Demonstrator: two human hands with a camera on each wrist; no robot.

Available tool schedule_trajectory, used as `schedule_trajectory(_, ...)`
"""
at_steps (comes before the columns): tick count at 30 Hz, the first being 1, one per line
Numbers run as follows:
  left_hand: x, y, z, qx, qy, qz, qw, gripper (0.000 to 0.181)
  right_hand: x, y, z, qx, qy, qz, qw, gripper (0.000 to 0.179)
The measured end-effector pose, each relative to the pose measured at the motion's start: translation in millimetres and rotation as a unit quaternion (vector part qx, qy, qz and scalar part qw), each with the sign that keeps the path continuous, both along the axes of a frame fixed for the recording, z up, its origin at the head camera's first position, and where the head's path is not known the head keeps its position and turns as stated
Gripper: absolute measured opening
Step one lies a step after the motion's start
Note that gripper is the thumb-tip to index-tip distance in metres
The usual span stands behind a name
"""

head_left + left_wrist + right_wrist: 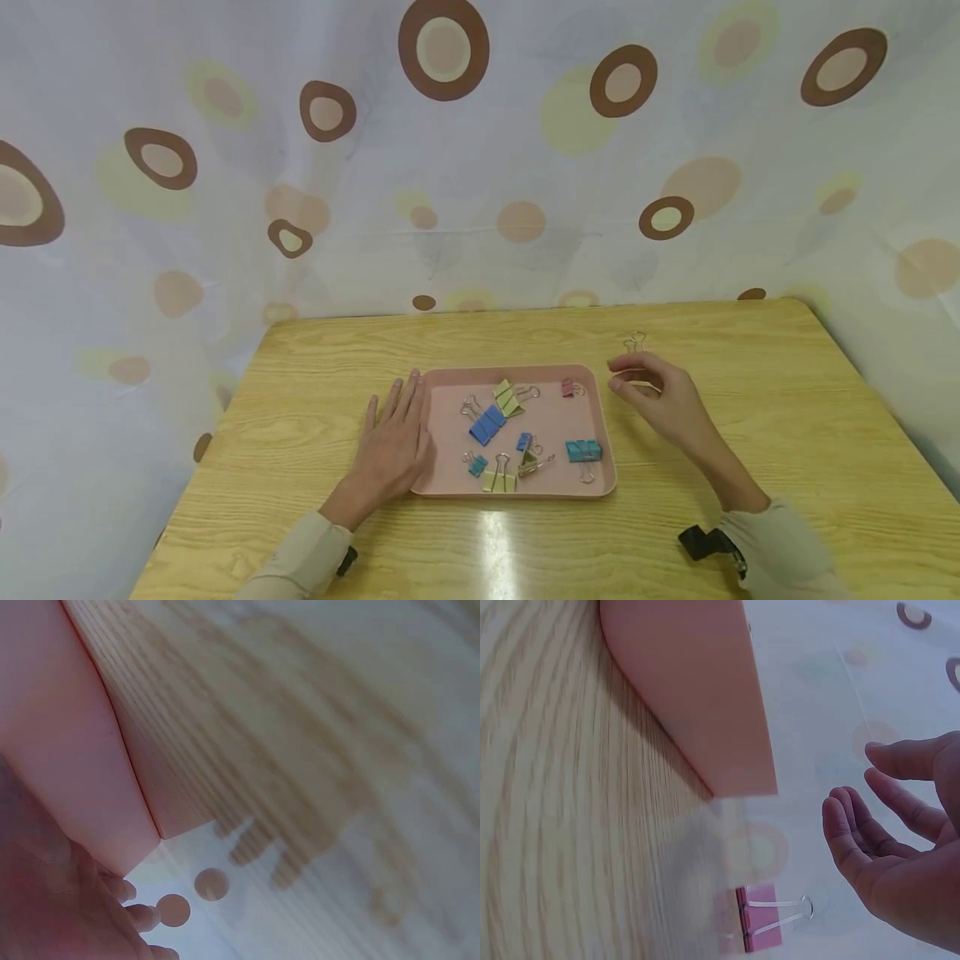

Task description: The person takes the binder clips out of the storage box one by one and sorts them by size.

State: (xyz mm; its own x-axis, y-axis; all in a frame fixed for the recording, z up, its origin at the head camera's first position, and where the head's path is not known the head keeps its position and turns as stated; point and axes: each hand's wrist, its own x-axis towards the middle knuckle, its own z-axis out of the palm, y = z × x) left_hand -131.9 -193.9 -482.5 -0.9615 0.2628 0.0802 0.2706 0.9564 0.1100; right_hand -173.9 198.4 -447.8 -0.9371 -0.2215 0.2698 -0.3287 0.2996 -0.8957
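Our right hand [660, 400] is beside the tray's right edge, thumb and fingertips apart in a loose curve, nothing between them. Our left hand [390, 450] lies with its fingers straight and side by side against the tray's left edge.

Just beyond our right hand, a pink clip [763, 919] is on the desk outside the tray; the head view shows us only its wire handles above our fingers.

Between our hands sits the pink tray [558, 418]. Near its far edge we see a yellow clip [507, 399] and, to the right, a small red clip [567, 388]. A large blue clip [487, 425] lies just beside the yellow one. Nearer us are a small teal clip [477, 465], a pale yellow clip [498, 482], an olive clip [528, 459], a small blue clip [524, 441] and, at the right, a large teal clip [583, 451].

Under everything we have the wood-grained desk [300, 425], and behind it a pale curtain [360, 192] printed with brown rings.
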Motion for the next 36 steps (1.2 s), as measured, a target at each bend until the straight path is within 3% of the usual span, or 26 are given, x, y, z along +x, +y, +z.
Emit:
schedule_trajectory(13, -0.1, 0.8, 1.1, 0.0, 0.008, -0.005, 1.0, 0.064, 6.6, -51, 0.7, 0.015, -0.039, 0.037, 0.9985, 0.03)
schedule_trajectory(20, 0.0, 0.0, -0.6, -0.004, 0.01, -0.003, 0.9999, 0.065, 5.9, -75, -8.5, 0.038, -0.021, 0.048, 0.9979, 0.033)
schedule_trajectory(27, 0.5, -0.1, -0.7, -0.006, 0.003, -0.001, 1.0, 0.065, 1.2, -94, -17.3, 0.052, 0.013, 0.087, 0.9948, 0.035)
schedule_trajectory(36, 0.7, -1.1, -0.4, 0.0, 0.003, -0.002, 1.0, 0.064, -3.2, -107, -27.1, 0.087, 0.013, 0.074, 0.9934, 0.043)
